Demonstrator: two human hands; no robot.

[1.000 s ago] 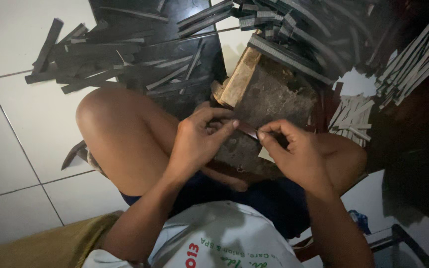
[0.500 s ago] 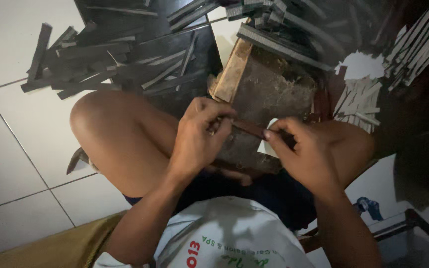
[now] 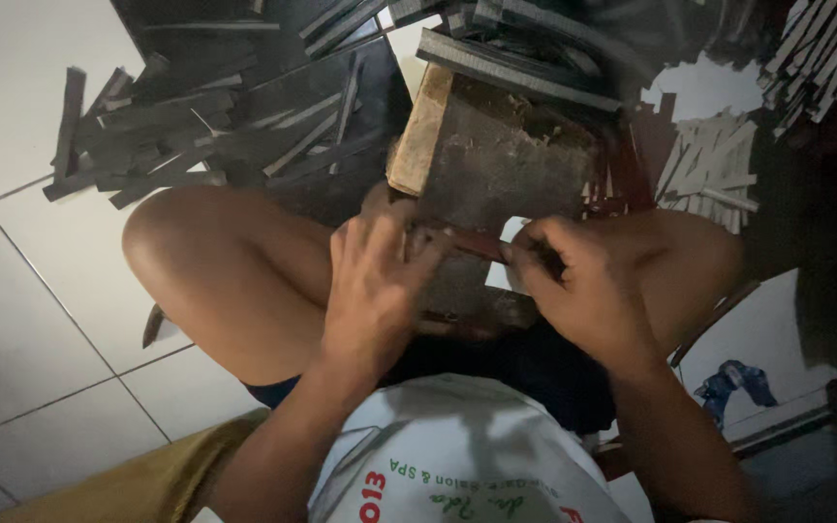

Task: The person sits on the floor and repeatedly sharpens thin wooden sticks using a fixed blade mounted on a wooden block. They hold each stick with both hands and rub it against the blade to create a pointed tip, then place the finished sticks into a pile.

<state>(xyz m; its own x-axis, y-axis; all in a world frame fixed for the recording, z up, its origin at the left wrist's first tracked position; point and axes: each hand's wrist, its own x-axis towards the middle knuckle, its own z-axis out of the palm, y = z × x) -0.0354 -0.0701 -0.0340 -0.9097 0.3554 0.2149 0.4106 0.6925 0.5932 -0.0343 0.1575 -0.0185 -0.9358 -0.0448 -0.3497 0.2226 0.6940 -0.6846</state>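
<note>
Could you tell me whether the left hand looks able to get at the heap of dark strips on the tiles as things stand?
Probably yes: the heap of dark strips lies open beyond the knee, but the left hand is now busy pinching a thin strip.

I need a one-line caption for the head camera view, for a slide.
Seated on a tiled floor, a person's left hand and right hand hold a thin reddish strip over a worn wooden block, dark strips piled nearby.
</note>
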